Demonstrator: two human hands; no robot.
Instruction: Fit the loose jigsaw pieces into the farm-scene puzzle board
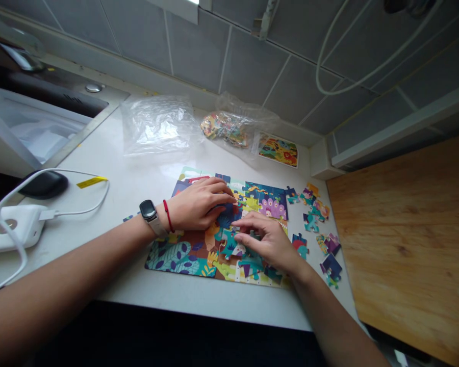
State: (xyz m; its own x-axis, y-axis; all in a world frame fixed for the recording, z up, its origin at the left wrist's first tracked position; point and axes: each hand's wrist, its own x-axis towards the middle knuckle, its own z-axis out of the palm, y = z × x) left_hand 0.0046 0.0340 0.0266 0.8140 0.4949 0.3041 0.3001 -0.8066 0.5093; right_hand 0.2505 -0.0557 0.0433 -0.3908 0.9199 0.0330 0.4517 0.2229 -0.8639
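A colourful jigsaw puzzle (176,257), largely joined together, lies on the white counter in front of me. My left hand (201,201) rests over its upper middle with the fingers stretched out and covers part of the picture. Over the right half hovers or rests my right hand (268,237), its thumb and forefinger apart. Just by the thumb is a teal puzzle piece (229,244) on the puzzle; whether the thumb touches it I cannot tell. Another loose-looking piece (252,267) lies below the right hand.
Several loose puzzle pieces (311,221) lie right of the puzzle, near a wooden board (401,244). Behind are a clear plastic bag (156,125), a bag of pieces (229,127) and a picture card (278,149). A white power bank (13,229) with cable stands left, below the sink (99,117).
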